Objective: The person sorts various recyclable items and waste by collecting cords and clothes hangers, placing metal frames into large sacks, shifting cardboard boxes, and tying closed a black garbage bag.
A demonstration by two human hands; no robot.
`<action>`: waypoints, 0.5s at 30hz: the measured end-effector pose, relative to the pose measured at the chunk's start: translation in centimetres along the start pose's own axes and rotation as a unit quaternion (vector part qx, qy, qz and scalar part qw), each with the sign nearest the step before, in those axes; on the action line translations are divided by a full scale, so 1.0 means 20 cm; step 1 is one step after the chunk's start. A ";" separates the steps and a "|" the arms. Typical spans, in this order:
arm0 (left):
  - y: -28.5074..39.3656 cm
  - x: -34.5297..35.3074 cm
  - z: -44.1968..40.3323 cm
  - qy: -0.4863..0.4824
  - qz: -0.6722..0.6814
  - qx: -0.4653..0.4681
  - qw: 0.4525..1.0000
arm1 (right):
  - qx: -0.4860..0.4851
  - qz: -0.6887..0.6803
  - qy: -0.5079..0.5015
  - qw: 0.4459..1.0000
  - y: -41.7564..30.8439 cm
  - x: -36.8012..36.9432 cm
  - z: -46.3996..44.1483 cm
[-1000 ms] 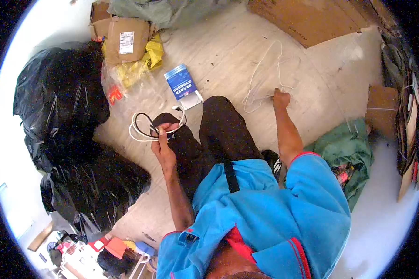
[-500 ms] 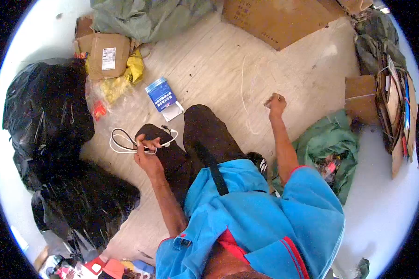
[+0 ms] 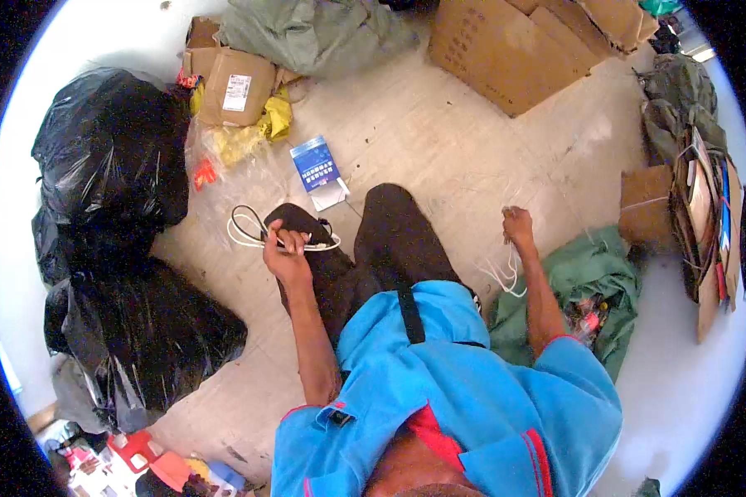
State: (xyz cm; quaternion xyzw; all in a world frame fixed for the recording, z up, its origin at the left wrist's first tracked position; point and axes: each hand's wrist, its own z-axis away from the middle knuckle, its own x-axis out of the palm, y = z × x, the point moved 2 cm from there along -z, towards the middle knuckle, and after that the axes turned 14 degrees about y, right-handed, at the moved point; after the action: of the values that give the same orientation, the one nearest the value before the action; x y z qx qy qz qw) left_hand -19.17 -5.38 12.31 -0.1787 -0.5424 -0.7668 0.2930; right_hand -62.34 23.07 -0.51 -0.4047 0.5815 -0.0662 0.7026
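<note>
My left hand is closed around a looped bundle of cables, one black and one white, held over my left knee. Out to the right, my right hand is closed, fingers curled in. A thin white cable hangs in loose loops just below it, near the green sack; the grip on it is partly hidden by the fingers. A blue and white box lies on the floor beyond my knees, with a white flap at its near end.
Black plastic bags bulge along the left side. A taped carton sits over yellow and clear plastic at the back left. Flattened cardboard lies at the back right, and bundled cardboard leans against the right wall. Red items lie bottom left.
The white cable that arced across the floor is now bunched in loops below my right hand, which has come closer to me. My left hand still grips the cables.
</note>
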 end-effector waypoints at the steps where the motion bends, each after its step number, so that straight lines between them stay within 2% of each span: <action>1: 0.00 0.01 0.00 0.007 -0.002 -0.005 1.000 | 0.008 0.026 0.011 1.000 -0.05 -0.06 0.00; 2: 0.00 0.01 0.02 0.011 -0.008 -0.009 1.000 | 0.016 0.052 0.021 0.998 -0.15 -0.14 0.00; 3: 0.00 0.02 0.02 0.007 -0.014 -0.010 1.000 | 0.064 0.025 0.016 0.998 -0.34 -0.27 0.02; 4: -0.02 0.03 0.02 0.005 -0.021 -0.007 1.000 | 0.065 0.022 0.011 0.998 -0.31 -0.30 -0.03; 6: -0.05 0.07 0.03 0.013 -0.046 0.015 0.999 | -0.065 0.120 0.069 0.988 -0.27 -0.39 -0.12; 7: -0.06 0.10 0.04 0.035 -0.046 0.015 0.998 | -0.062 0.117 0.060 0.989 -0.26 -0.41 -0.14; 8: -0.07 0.13 0.05 0.057 -0.045 0.018 0.997 | -0.108 0.165 0.077 0.977 -0.27 -0.44 -0.18; 9: -0.08 0.14 0.04 0.041 -0.047 0.023 0.998 | -0.154 0.211 0.096 0.961 -0.28 -0.46 -0.22; 10: -0.08 0.16 0.03 0.043 -0.050 0.028 0.997 | -0.156 0.205 0.092 0.962 -0.30 -0.48 -0.27; 12: -0.09 0.24 0.00 0.056 -0.070 0.015 0.996 | -0.079 0.171 -0.065 0.980 -0.32 -0.45 -0.36; 13: -0.07 0.28 -0.01 0.077 -0.081 0.032 0.993 | -0.080 0.169 -0.077 0.979 -0.30 -0.42 -0.40; 15: -0.04 0.35 -0.03 0.114 -0.133 0.059 0.983 | -0.185 0.104 -0.068 0.975 -0.30 -0.38 -0.46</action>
State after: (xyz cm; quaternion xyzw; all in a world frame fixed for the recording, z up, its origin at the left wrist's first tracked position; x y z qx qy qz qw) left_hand -24.94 -7.47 15.72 0.0013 -0.5685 -0.7808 0.2589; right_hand -70.40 18.77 9.17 -0.4684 0.5732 0.1437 0.6568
